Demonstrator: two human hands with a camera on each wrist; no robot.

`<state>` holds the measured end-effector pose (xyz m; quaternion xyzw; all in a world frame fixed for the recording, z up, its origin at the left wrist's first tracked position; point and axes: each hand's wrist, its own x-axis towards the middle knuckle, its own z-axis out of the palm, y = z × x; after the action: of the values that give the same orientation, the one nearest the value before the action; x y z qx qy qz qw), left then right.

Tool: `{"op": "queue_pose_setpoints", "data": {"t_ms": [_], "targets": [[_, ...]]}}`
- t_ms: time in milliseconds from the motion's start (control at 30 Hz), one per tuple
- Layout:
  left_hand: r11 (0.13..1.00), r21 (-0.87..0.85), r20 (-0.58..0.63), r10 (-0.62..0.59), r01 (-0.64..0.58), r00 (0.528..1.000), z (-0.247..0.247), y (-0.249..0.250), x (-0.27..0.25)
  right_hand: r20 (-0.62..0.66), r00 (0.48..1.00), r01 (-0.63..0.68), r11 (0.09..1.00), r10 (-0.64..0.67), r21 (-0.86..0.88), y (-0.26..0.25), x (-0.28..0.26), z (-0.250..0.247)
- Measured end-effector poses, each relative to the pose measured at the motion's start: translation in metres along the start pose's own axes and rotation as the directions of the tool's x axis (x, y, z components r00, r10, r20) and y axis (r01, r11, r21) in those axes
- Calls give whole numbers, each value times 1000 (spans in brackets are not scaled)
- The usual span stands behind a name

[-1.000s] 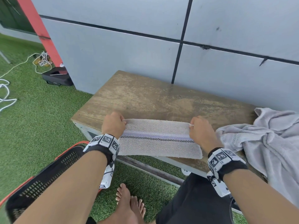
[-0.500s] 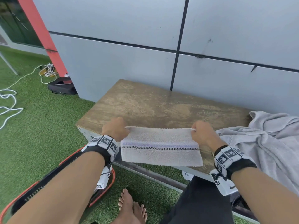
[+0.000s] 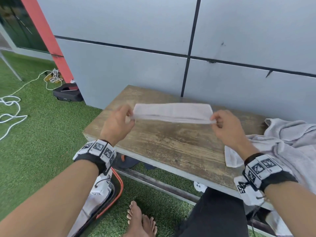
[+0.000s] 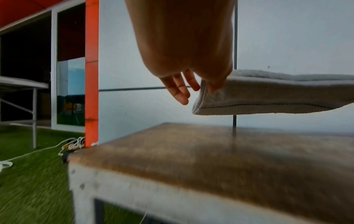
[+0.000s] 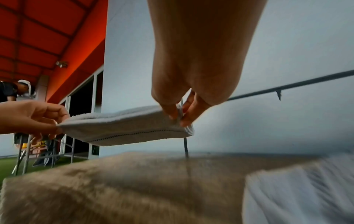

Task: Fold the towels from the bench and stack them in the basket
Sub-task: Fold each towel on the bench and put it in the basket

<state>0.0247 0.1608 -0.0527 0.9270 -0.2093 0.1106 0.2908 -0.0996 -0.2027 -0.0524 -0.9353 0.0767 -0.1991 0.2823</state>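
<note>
Both hands, left hand and right hand, have lifted the folded pale grey terry towel off the worn wooden counter, pinching its ends mid-frame; likely another fold follows.

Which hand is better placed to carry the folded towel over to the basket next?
Probably the left hand. It pinches the towel at the end nearer the basket, which sits on the grass below the left forearm. The right hand pinches the far end, beside the unfolded pile.
</note>
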Motion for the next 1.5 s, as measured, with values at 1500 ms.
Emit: {"op": "queue_pose_setpoints", "data": {"t_ms": [1500], "targets": [[996,72,219,-72,57,973,85,53,-5,172,976,-92,970,133,-226,-39,-6,79]]}}
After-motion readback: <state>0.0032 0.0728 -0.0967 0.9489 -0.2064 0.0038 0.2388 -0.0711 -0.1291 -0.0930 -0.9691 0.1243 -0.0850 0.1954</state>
